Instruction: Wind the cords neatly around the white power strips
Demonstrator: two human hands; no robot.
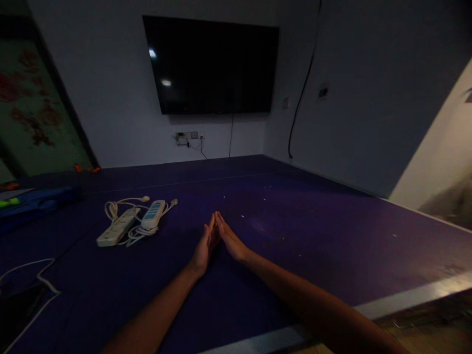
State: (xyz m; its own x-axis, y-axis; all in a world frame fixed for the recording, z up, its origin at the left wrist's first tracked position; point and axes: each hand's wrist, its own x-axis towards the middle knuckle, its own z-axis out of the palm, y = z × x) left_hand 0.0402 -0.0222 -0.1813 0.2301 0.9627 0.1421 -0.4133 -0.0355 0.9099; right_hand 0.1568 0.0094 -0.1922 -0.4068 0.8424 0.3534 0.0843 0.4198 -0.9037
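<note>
My left hand [203,247] and my right hand [231,240] meet at the fingertips over the purple surface [309,216]. Their fingers are stretched out straight, and the palms slope apart toward the wrists. I see nothing held in either one. To the left of my left hand lie two white power strips, one plain [118,228] and one with a blue socket face [153,215]. Their white cords are bundled around them, with the plugs lying at the far side.
A large dark television [217,66] hangs on the back wall above some wall sockets [188,136]. One black cable [304,88] dangles down the right wall. Blue cloth [40,201] lies far left, and a white cord [47,280] nearer. Small white specks dot the surface.
</note>
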